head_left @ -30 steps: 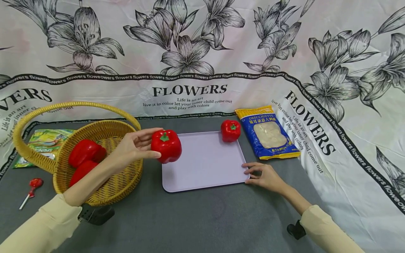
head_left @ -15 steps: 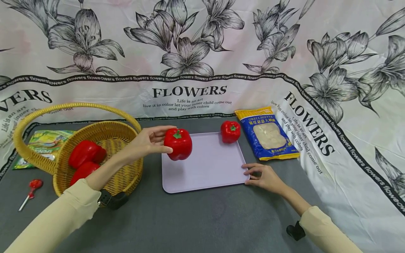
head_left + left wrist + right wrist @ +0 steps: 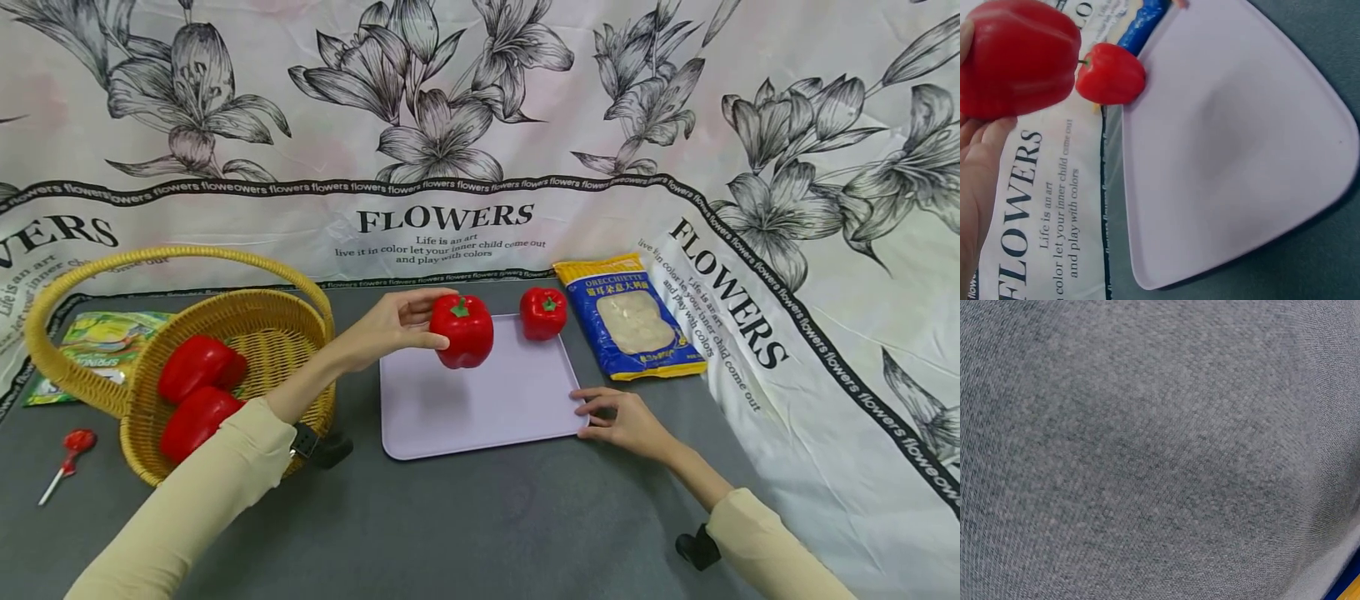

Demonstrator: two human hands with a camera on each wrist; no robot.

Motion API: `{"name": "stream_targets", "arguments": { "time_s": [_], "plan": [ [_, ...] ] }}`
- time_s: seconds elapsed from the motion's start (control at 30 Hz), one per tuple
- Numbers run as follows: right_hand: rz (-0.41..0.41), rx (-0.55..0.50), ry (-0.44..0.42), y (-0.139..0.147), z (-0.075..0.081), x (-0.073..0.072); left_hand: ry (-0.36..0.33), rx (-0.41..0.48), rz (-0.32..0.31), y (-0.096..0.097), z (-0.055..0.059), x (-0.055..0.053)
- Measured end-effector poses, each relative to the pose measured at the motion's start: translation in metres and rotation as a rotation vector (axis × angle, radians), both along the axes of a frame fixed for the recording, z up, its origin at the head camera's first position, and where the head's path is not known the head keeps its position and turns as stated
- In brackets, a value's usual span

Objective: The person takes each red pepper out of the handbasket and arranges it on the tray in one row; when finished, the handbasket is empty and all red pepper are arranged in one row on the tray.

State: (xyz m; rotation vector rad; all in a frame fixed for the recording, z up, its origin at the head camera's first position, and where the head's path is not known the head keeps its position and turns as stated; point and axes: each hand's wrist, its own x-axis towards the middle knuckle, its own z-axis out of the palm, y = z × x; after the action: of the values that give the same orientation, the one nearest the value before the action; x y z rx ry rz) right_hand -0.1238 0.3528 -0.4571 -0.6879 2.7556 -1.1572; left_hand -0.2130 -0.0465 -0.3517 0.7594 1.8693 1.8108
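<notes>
My left hand (image 3: 390,327) holds a red bell pepper (image 3: 462,332) with a green stem, thumb in front and fingers behind. The pepper is raised over the pale lilac tray (image 3: 480,408); the left wrist view shows the tray's shadowed surface (image 3: 1229,175) beside it. A second red bell pepper (image 3: 543,313) sits at the tray's back right corner. My right hand (image 3: 626,423) rests at the tray's right edge, fingertips touching the rim. Two more red bell peppers (image 3: 201,368) lie in the yellow wicker basket (image 3: 288,312) on the left. The right wrist view shows mostly grey cloth (image 3: 1147,450).
A blue and yellow bag of orecchiette (image 3: 637,321) lies right of the tray. Left of the basket are a green and yellow packet (image 3: 101,337) and a red lollipop (image 3: 75,446). The basket's tall handle (image 3: 180,252) arches up. A flower-printed cloth (image 3: 450,125) hangs behind the grey table (image 3: 465,517).
My left hand has carried the pepper rightward and slightly back, from the tray's left edge to above its middle. My right hand stays at the tray's edge.
</notes>
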Motion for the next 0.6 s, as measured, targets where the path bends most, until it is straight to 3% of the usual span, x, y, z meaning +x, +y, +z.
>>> {"name": "stream_targets", "arguments": {
  "time_s": [0.13,0.43,0.6],
  "plan": [
    [0.009,-0.009,0.014,0.000,-0.001,-0.001,-0.008,0.023,-0.033,0.008,-0.004,-0.005],
    [0.002,-0.012,-0.011,0.000,0.000,-0.001,0.019,0.008,-0.044,0.026,-0.013,-0.020],
    [0.015,-0.013,0.009,0.002,-0.001,-0.001,-0.003,0.020,-0.055,0.038,-0.018,-0.029]
  ]
}}
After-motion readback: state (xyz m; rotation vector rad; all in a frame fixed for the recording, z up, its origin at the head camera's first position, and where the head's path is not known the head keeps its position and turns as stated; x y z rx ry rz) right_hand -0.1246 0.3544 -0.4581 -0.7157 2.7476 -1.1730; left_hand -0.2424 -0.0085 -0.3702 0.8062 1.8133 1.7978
